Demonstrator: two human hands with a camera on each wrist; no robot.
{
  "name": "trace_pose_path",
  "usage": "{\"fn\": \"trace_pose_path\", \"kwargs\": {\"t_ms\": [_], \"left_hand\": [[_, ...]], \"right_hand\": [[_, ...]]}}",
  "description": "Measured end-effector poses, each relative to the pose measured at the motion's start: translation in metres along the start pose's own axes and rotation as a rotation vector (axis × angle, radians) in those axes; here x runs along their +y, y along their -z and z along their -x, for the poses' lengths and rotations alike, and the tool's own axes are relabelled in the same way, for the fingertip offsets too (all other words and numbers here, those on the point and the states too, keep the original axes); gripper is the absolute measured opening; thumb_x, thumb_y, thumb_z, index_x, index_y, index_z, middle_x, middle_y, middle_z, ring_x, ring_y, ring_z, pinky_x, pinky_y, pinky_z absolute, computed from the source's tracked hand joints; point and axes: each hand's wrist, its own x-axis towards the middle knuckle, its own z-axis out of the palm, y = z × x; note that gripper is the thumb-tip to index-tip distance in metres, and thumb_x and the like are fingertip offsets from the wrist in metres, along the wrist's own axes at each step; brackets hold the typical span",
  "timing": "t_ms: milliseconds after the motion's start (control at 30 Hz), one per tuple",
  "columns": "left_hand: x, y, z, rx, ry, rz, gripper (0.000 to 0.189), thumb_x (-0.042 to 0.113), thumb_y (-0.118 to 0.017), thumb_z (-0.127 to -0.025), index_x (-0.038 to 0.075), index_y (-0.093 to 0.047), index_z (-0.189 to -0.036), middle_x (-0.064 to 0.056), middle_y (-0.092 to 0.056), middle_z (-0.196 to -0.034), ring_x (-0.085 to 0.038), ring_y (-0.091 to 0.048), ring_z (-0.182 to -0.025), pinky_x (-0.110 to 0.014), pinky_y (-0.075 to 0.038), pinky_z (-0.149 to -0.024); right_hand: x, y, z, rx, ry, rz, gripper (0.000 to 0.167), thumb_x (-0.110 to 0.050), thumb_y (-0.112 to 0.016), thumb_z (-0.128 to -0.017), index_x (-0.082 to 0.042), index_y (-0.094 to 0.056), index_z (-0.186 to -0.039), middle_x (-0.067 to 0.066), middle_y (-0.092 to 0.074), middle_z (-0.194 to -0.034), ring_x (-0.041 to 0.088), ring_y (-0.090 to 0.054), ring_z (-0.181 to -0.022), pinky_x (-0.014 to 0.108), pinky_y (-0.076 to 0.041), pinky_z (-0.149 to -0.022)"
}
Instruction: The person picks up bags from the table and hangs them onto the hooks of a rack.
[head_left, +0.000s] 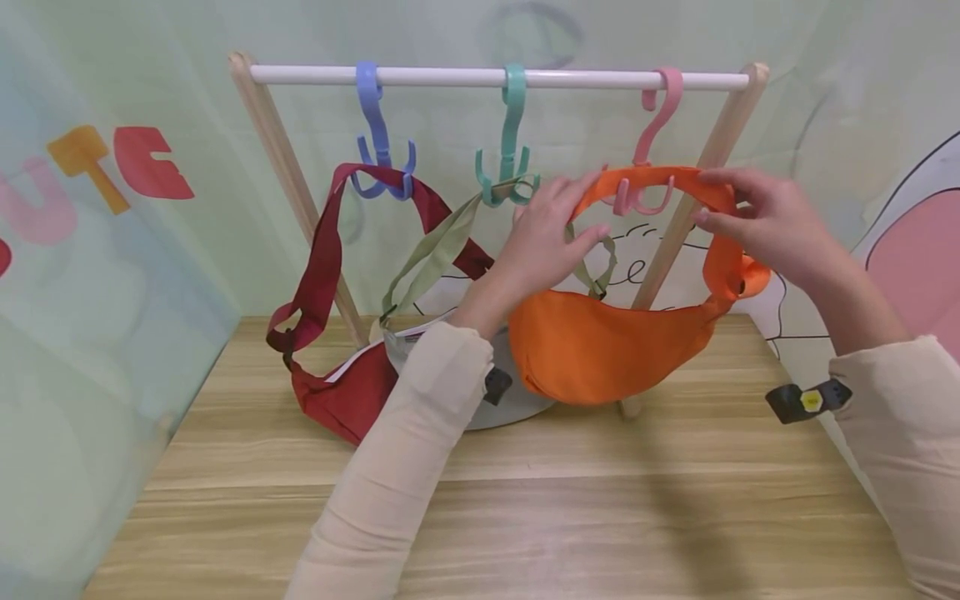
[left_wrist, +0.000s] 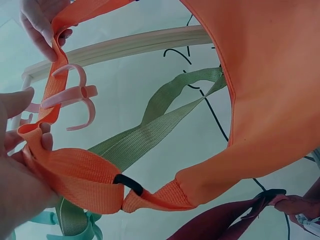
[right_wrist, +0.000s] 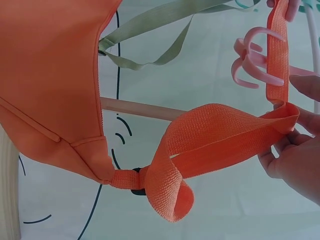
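An orange sling bag [head_left: 611, 350] hangs at the right of the rack, its webbing strap [right_wrist: 278, 60] lying across the prongs of a pink hook [head_left: 660, 125]. My left hand [head_left: 543, 233] holds the strap left of the hook, fingers curled at the webbing and thumb sticking out. To the right of the hook, my right hand [head_left: 772, 212] holds the same strap, with fingers behind it and the thumb apart in the right wrist view. A twisted loop of strap [left_wrist: 75, 175] hangs below my left hand. The bag's body is above the table, in front of the rack leg.
A dark red bag [head_left: 337, 392] hangs by its strap from a blue hook [head_left: 372, 117]. A grey-green bag [head_left: 510, 417], partly hidden by my left arm, hangs from a green hook [head_left: 513, 125]. A white rod [head_left: 450, 77] on wooden legs carries the hooks above a wooden table [head_left: 525, 525].
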Motion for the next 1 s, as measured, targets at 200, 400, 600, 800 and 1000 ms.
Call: {"fn": "trace_pose_path", "kwargs": {"t_ms": [200,400,600,800,1000], "left_hand": [[-0.002,-0.003,0.002,-0.004,0.002,0.01,0.061,0.028,-0.06,-0.088,0.01,-0.035,-0.141,-0.006,-0.05,-0.117,-0.016,-0.045,-0.102,-0.036,-0.031,-0.086],[-0.004,-0.008,0.005,-0.01,-0.012,0.045,0.06,0.025,-0.061,-0.088,0.009,-0.036,-0.14,-0.007,-0.05,-0.114,-0.017,-0.045,-0.099,-0.033,-0.035,-0.084],[-0.005,-0.013,0.009,-0.036,0.002,0.106,0.06,0.023,-0.06,-0.088,0.009,-0.035,-0.141,-0.008,-0.049,-0.118,-0.018,-0.045,-0.101,-0.029,-0.037,-0.085],[-0.005,-0.018,0.015,-0.07,0.02,0.123,0.06,0.024,-0.058,-0.09,0.011,-0.031,-0.142,-0.008,-0.047,-0.121,-0.018,-0.044,-0.104,-0.03,-0.038,-0.089],[-0.004,-0.024,0.02,-0.059,0.004,0.163,0.065,0.023,-0.062,-0.087,0.01,-0.03,-0.143,-0.008,-0.046,-0.118,-0.018,-0.043,-0.101,-0.028,-0.04,-0.084]], "right_hand": [[0.002,-0.003,0.001,-0.003,-0.011,0.012,0.054,-0.027,-0.059,-0.089,-0.014,-0.041,-0.138,0.016,-0.049,-0.121,0.027,-0.052,-0.1,0.017,-0.043,-0.069],[0.005,-0.005,0.0,-0.003,-0.023,0.016,0.054,-0.028,-0.059,-0.089,-0.014,-0.041,-0.138,0.015,-0.049,-0.12,0.031,-0.051,-0.103,0.018,-0.041,-0.071],[0.009,-0.006,0.001,-0.003,-0.022,0.022,0.055,-0.027,-0.059,-0.089,-0.012,-0.04,-0.138,0.015,-0.049,-0.12,0.028,-0.051,-0.1,0.017,-0.042,-0.069],[0.01,-0.009,0.002,-0.005,-0.018,0.025,0.055,-0.026,-0.06,-0.089,-0.012,-0.04,-0.138,0.015,-0.05,-0.12,0.027,-0.051,-0.099,0.015,-0.042,-0.067],[0.011,-0.011,0.002,-0.016,-0.029,0.037,0.058,-0.028,-0.059,-0.089,-0.013,-0.036,-0.14,0.016,-0.048,-0.122,0.032,-0.048,-0.104,0.019,-0.043,-0.067]]}}
